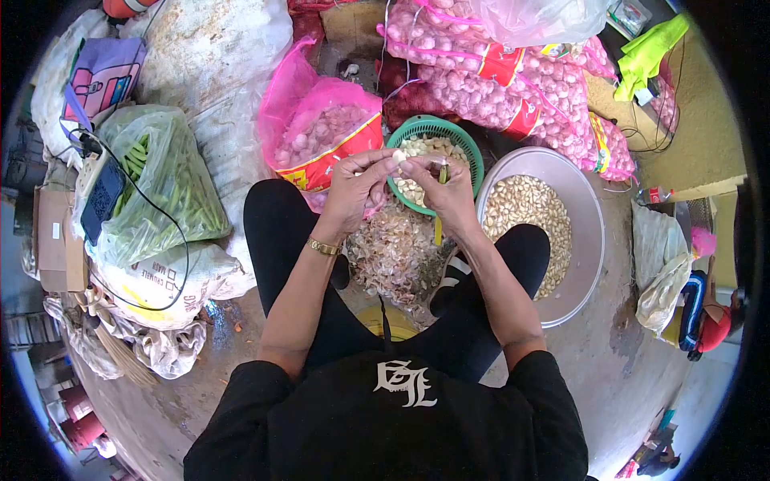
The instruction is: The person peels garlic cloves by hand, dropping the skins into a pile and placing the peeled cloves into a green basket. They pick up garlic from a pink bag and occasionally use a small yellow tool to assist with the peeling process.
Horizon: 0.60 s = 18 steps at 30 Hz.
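My left hand (pixel 357 191) is closed, pinching a pale garlic clove (pixel 399 156) between thumb and fingertips. From the other side, the thumb of my right hand (pixel 449 192) meets the clove. My right fingers are curled round a slim yellow-green tool (pixel 439 231) that looks like a small knife; its blade cannot be made out. Both hands are over the near part of a green plastic basket (pixel 479 164) with peeled cloves (pixel 417 148) in it. Below them, a heap of garlic skins (pixel 397 248) lies on the floor between my feet.
A large pale basin (pixel 589 256) of unpeeled cloves (pixel 525 208) stands at my right knee. An opened pink mesh sack of garlic (pixel 321 132) is ahead left, with stacked full sacks (pixel 513 88) behind the basket. A bag of green pods (pixel 172 188) sits at the left.
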Available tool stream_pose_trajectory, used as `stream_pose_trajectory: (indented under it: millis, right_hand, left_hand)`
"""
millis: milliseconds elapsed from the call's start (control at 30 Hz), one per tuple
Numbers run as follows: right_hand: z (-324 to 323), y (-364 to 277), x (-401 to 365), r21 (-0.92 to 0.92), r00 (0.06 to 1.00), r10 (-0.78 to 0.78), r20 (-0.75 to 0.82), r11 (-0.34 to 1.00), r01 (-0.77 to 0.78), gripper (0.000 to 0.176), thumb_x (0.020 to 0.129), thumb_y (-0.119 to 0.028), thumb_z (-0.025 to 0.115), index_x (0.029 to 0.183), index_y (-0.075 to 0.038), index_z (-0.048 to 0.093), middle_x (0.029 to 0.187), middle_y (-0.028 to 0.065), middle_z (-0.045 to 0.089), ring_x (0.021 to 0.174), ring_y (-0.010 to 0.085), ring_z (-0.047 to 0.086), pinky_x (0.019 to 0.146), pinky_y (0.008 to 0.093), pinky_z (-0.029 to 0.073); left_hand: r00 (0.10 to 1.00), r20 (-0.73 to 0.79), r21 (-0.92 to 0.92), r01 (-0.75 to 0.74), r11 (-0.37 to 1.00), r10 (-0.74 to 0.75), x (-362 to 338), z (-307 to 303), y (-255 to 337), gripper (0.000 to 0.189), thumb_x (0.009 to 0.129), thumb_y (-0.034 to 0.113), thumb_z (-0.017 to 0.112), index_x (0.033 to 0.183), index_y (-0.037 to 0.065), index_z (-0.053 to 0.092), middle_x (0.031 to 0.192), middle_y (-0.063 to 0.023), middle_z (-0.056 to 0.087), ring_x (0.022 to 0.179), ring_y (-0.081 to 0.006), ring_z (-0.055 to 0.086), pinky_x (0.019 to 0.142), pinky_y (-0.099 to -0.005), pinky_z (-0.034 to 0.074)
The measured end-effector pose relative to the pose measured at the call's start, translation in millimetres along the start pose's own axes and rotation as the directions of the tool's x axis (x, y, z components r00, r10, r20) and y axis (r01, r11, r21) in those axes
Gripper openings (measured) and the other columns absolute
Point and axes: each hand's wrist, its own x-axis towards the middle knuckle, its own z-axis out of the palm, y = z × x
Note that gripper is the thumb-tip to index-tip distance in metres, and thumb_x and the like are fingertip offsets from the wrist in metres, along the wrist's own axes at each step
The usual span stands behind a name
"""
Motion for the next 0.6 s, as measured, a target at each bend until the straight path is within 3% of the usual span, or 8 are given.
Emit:
stream_pose_trajectory:
  millis: [133, 200, 300, 433, 500, 600]
  right_hand:
    - [-2, 6, 2, -0.068, 0.999, -0.035, -0.010, 0.997, 0.034, 0.018, 0.092, -0.016, 0.069, 0.098, 0.001, 0.071, 0.084, 0.0054, 0.070, 0.075, 0.0068, 0.060, 0.071, 0.0243, 0.048]
    - [-4, 14, 5, -0.215, 0.979, -0.202, 0.016, 0.956, 0.200, 0.017, 0.093, -0.016, 0.068, 0.097, 0.001, 0.070, 0.083, 0.0048, 0.069, 0.074, 0.0068, 0.059, 0.070, 0.0243, 0.048]
    - [-6, 13, 4, -0.306, 0.976, -0.216, 0.025, 0.928, 0.213, 0.016, 0.093, -0.015, 0.066, 0.095, 0.001, 0.069, 0.081, 0.0032, 0.067, 0.075, 0.0070, 0.059, 0.070, 0.0241, 0.047]
    - [-8, 12, 2, -0.268, 0.982, -0.189, -0.005, 0.946, 0.180, 0.015, 0.093, -0.013, 0.066, 0.093, 0.002, 0.068, 0.080, 0.0011, 0.064, 0.075, 0.0068, 0.057, 0.070, 0.0242, 0.046]
    - [-12, 11, 0, -0.332, 0.973, -0.225, 0.046, 0.915, 0.227, 0.014, 0.093, -0.012, 0.066, 0.092, 0.002, 0.067, 0.079, -0.0003, 0.062, 0.075, 0.0059, 0.055, 0.069, 0.0236, 0.045]
    - [-13, 9, -5, -0.325, 0.984, -0.175, 0.015, 0.930, 0.170, 0.014, 0.089, -0.010, 0.068, 0.092, 0.003, 0.068, 0.079, 0.0047, 0.067, 0.076, 0.0081, 0.058, 0.071, 0.0257, 0.048]
  left_hand:
    - [0.999, 0.033, 0.019, -0.022, 1.000, 0.022, 1, -3, 0, 0.022, 0.090, 0.014, 0.071, 0.104, -0.002, 0.067, 0.065, 0.0020, 0.059, 0.044, -0.0015, 0.046, 0.040, -0.0183, 0.038]
    - [0.999, 0.015, 0.060, -0.032, 0.998, 0.031, 0, -1, 1, 0.023, 0.090, 0.015, 0.070, 0.105, -0.002, 0.067, 0.068, 0.0008, 0.061, 0.044, -0.0015, 0.046, 0.040, -0.0183, 0.038]
    - [0.998, 0.023, 0.077, -0.056, 0.995, 0.055, 3, -3, -4, 0.022, 0.091, 0.016, 0.070, 0.105, -0.002, 0.067, 0.071, -0.0003, 0.063, 0.044, -0.0014, 0.046, 0.040, -0.0178, 0.038]
    - [1.000, 0.022, 0.030, -0.010, 0.999, 0.010, 4, -3, -8, 0.021, 0.092, 0.017, 0.069, 0.103, -0.001, 0.067, 0.072, -0.0003, 0.062, 0.044, -0.0013, 0.047, 0.038, -0.0175, 0.037]
    - [0.999, 0.037, -0.006, 0.011, 1.000, -0.011, 6, -2, -8, 0.018, 0.094, 0.014, 0.066, 0.102, -0.002, 0.066, 0.081, -0.0037, 0.069, 0.046, 0.0005, 0.045, 0.043, -0.0148, 0.035]
    - [0.998, 0.052, -0.083, 0.026, 0.996, -0.021, 6, 2, -4, 0.017, 0.095, 0.015, 0.065, 0.099, -0.002, 0.065, 0.079, -0.0030, 0.068, 0.046, 0.0001, 0.045, 0.043, -0.0147, 0.035]
